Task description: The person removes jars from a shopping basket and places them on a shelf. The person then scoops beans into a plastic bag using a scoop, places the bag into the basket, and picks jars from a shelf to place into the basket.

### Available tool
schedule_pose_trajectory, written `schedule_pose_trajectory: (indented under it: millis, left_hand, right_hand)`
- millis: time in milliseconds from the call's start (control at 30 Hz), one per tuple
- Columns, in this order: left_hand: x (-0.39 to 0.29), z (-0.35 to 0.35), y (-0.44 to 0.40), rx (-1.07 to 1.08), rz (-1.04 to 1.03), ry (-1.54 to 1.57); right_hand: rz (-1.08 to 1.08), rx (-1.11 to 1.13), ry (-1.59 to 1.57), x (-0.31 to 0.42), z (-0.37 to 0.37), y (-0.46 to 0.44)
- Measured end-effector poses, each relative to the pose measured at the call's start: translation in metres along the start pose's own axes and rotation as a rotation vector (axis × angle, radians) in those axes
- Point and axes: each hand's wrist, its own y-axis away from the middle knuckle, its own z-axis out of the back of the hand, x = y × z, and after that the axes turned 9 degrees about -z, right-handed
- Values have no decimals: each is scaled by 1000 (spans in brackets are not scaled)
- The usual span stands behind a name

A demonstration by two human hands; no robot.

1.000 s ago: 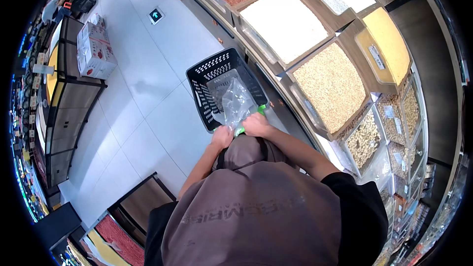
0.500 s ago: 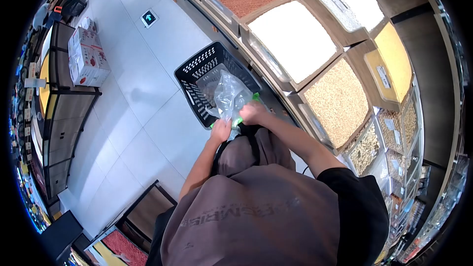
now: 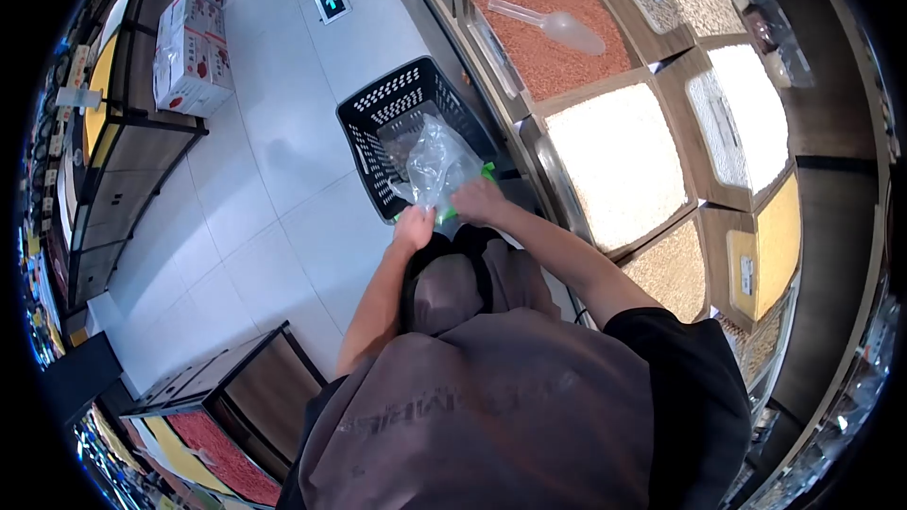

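A crumpled clear plastic bag rises from inside a black perforated shopping basket, which is in front of my knees. My left hand is closed on the bag's near edge, by the basket's near rim. Just to its right, my right hand is closed like a fist at the bag's other side; its fingertips are hidden. Bright green strips show beside and between the hands. Whether they belong to the bag or the basket I cannot tell. More clear plastic lies lower in the basket.
Bulk grain bins run along the right, one with reddish grain and a clear scoop on it, another with white grain. Stacked cartons stand by the left shelf. Another bin unit is at lower left.
The view has shifted, so the bins sit lower and farther right. Both hands stay at the bag; the right hand has moved slightly against the basket's near rim.
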Motion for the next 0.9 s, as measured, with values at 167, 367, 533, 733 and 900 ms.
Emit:
schedule_pose_trajectory:
  millis: [167, 367, 533, 733, 900]
  left_hand:
    - [18, 52, -47, -40, -65, 62]
    - [51, 105, -113, 1, -12, 118]
    - [85, 156, -164, 23, -51, 252]
    - [119, 204, -221, 16, -81, 118]
    - [140, 252, -261, 80, -114, 82]
  right_hand:
    - [69, -84, 78, -11, 25, -68]
    - [28, -65, 39, -21, 66, -143]
    - [5, -56, 57, -25, 101, -212]
    - [-25, -100, 19, -23, 121, -279]
    - [-90, -93, 10, -23, 149, -331]
